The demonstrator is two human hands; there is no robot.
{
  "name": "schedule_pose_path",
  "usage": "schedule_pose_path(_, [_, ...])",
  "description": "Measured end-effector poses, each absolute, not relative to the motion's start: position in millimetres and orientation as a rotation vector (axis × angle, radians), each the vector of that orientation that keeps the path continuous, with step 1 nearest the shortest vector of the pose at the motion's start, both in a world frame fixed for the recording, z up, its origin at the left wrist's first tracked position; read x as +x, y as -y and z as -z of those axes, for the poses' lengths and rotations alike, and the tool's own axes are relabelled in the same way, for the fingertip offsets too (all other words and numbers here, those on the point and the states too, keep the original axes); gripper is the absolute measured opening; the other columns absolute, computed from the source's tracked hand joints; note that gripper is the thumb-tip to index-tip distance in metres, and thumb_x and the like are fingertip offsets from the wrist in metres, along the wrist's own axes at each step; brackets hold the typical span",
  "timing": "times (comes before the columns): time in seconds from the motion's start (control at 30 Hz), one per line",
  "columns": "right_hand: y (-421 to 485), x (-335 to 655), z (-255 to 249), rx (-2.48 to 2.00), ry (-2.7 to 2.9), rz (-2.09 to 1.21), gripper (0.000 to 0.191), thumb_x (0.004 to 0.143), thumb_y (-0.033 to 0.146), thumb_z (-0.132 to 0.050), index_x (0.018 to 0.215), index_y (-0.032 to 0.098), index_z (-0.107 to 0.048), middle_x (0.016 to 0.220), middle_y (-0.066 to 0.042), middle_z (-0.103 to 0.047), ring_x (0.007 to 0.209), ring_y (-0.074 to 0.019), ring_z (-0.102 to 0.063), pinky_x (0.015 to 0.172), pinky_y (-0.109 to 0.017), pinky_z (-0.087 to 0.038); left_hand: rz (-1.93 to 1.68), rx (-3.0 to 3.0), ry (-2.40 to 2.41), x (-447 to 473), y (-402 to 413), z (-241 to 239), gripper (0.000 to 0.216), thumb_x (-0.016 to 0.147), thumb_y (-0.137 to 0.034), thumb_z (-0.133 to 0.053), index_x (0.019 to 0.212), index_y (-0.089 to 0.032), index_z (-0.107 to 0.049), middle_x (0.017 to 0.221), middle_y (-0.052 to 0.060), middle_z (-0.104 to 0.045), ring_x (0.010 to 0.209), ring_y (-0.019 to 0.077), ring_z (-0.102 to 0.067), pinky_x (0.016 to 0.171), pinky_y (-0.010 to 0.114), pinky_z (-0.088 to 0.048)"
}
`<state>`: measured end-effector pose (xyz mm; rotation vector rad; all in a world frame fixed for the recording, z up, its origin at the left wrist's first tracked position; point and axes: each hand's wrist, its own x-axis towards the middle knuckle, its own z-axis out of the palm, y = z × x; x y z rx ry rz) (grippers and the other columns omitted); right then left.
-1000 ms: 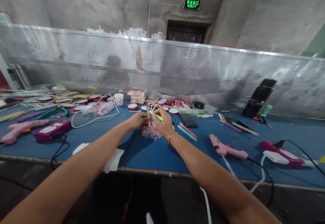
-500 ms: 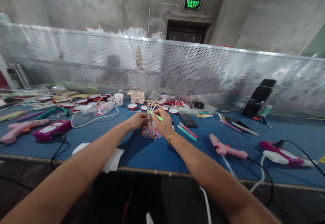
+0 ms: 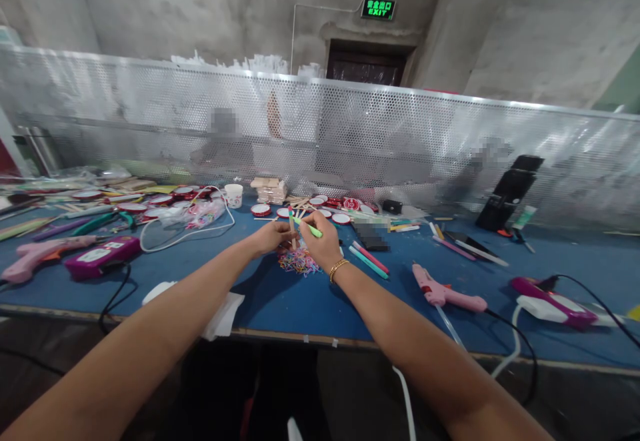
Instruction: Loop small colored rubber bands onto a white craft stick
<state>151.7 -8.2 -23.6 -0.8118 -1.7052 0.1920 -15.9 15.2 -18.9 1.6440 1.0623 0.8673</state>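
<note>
Indoor lt is dimmish w/ glare on mesh panel (image 3: pixel 350 131), soft tbl (image 3: pixel 287 304) shadows, edges stretched.

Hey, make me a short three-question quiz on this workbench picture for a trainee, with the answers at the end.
1. What does the right hand hold?
A) a red pen
B) a green marker
C) a roll of tape

2. True or false: the left hand lies flat on the blue table, holding nothing.

3. Which is nearer the table's front edge: the paper cup or the pink glue gun on the right?

Key: 1. B. 2. False; it grips a pale stick. 3. The pink glue gun.
</note>
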Motion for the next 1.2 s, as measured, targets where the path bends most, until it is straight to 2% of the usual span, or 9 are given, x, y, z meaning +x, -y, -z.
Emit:
schedule_pose_path(0.8, [8.1, 153.8, 24.1, -0.814, 1.711, -0.192, 0.013, 0.085, 0.029, -0.046, 0.077, 0.021, -0.054, 0.072, 0.001, -0.058, 0.069, -0.0143, -0.052, 0.067, -0.026, -0.04, -0.861, 1.646, -1.099, -11.0, -4.7, 8.6, 0.035, 0.066, -0.046, -0.072, 0.074, -0.014, -0.059, 0.066, 0.002, -0.063, 0.056, 0.0108, -0.057, 0.049, 0.02, -0.039])
schedule_pose_path(1.2, [8.5, 154.3, 23.2, -0.805, 1.694, -0.206, 0.013, 0.085, 0.028, -0.047, 0.078, 0.02, -0.054, 0.071, 0.001, -0.057, 0.068, -0.0135, -0.052, 0.066, -0.025, -0.039, -0.828, 1.664, -1.088, -12.6, -7.8, 11.7, 0.04, 0.066, -0.051, -0.071, 0.076, -0.015, -0.058, 0.065, 0.001, -0.062, 0.058, 0.0107, -0.057, 0.051, 0.021, -0.041])
